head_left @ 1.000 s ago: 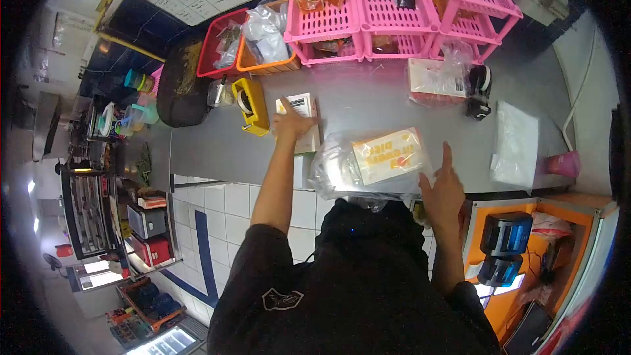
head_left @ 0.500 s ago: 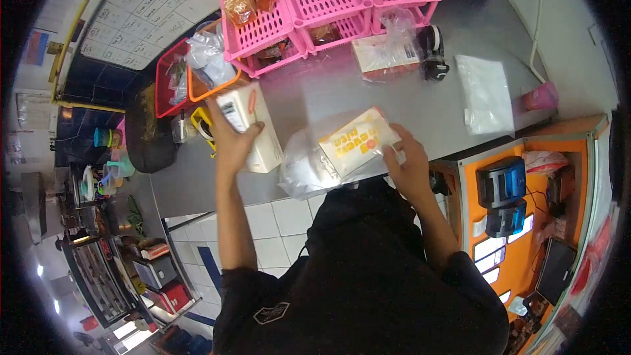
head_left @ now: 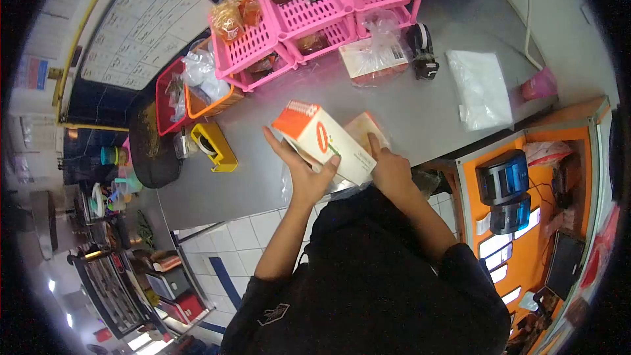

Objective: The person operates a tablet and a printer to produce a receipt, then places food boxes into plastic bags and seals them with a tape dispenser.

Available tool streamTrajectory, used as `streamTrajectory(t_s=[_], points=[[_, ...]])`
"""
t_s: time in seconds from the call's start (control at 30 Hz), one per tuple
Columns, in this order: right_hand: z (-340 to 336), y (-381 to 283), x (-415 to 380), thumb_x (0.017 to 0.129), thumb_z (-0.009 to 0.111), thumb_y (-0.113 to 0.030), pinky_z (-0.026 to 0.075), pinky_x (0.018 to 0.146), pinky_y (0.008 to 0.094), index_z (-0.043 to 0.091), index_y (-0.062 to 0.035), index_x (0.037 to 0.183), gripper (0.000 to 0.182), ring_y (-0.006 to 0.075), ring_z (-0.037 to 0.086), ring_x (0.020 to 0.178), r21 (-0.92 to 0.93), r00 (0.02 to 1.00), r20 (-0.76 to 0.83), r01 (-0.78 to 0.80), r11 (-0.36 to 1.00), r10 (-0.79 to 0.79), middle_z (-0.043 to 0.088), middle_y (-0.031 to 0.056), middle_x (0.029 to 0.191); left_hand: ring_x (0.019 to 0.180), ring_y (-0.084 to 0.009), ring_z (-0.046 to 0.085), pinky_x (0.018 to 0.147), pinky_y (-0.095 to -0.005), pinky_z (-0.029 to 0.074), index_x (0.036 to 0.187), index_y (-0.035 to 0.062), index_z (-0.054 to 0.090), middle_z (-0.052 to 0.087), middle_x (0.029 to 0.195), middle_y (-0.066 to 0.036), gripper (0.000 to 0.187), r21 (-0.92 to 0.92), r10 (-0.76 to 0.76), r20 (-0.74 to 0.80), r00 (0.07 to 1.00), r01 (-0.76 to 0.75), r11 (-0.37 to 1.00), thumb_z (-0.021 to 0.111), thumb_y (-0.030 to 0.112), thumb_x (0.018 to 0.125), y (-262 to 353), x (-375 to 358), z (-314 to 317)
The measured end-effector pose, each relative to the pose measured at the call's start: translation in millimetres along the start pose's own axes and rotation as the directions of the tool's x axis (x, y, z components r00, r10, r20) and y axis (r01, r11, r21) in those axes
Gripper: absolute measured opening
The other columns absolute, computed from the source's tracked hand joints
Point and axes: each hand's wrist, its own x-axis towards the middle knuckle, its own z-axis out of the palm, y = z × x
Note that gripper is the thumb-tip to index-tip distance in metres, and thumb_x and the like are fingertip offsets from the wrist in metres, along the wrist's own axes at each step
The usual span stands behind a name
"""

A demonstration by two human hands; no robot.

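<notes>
A white and orange cardboard box is tilted in my left hand, which grips it from the left side with the thumb across its face. Behind it on the counter lies a second, flatter box of similar colours, partly covered by the first. My right hand is by the lower right corner of the held box. Its index finger reaches over the second box and the other fingers curl in; what they pinch is hidden. A clear plastic bag shows at the left, beneath the boxes.
A yellow tape dispenser stands left on the metal counter. Pink racks with packets line the back, beside orange and red baskets. A bagged box, a black device and white plastic bags lie right.
My left hand has lifted the white and orange box from the left and brought it right, over the second box. My right hand has moved slightly left, its fingers more curled.
</notes>
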Motion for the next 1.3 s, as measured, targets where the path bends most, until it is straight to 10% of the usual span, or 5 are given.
streamTrajectory(t_s=[0.17,0.27,0.57,1.17,1.3], points=[[-17,28,7,0.085,0.065,-0.008,0.055,0.06,0.0372,0.04,-0.0077,0.135,0.056,0.0237,0.067,0.066,0.798,0.973,-0.206,0.105,0.594,0.105,0.065,0.0119,0.079,0.126,-0.043,0.035,0.106,-0.0533,0.029,0.15,0.0026,-0.009,0.024,0.139,-0.03,0.125,0.472,0.271,0.338,0.902,-0.411,0.78,0.08,0.027,0.065,-25,-16,-22],[-58,16,13,0.086,0.064,-0.002,0.048,0.049,0.0249,0.039,-0.0078,0.135,0.056,0.0133,0.061,0.057,0.976,0.989,0.06,-0.031,-0.213,0.132,0.066,0.0104,0.088,0.119,-0.0469,0.038,0.103,-0.0562,0.032,0.151,0.0123,0.022,0.032,0.134,-0.03,0.112,0.508,0.185,0.597,0.78,-0.546,0.666,0.08,0.029,0.057,4,-3,-24],[-98,16,6,0.09,0.062,-0.005,0.047,0.046,0.0225,0.025,-0.0113,0.149,0.069,0.0095,0.057,0.055,0.989,0.922,0.115,-0.071,0.131,-0.371,0.063,0.0124,0.106,0.123,-0.0489,0.039,0.106,-0.0536,0.033,0.149,0.0113,0.031,0.039,0.13,-0.03,0.106,0.654,-0.364,0.691,0.625,-0.327,0.682,0.077,0.032,0.056,-4,11,-11],[-55,21,32,0.091,0.057,-0.008,0.054,0.073,0.0354,0.05,-0.0086,0.134,0.043,0.0251,0.068,0.085,0.692,0.798,-0.254,0.545,0.473,-0.547,0.064,0.0127,0.117,0.127,-0.0443,0.04,0.106,-0.0561,0.029,0.124,0.0099,0.062,0.048,0.129,-0.023,0.075,0.702,-0.086,0.584,0.807,-0.449,0.553,0.08,0.042,0.059,-37,13,66],[-51,26,29,0.088,0.063,-0.029,0.052,0.084,0.0417,0.047,-0.0105,0.137,0.055,0.0376,0.066,0.097,0.408,0.908,-0.058,0.4,0.821,-0.414,0.059,0.0145,0.129,0.124,-0.0373,0.046,0.106,-0.0451,0.036,0.136,0.0062,0.052,0.049,0.132,-0.023,0.072,0.293,-0.16,0.695,0.701,-0.073,0.953,0.073,0.041,0.077,-35,39,15]])
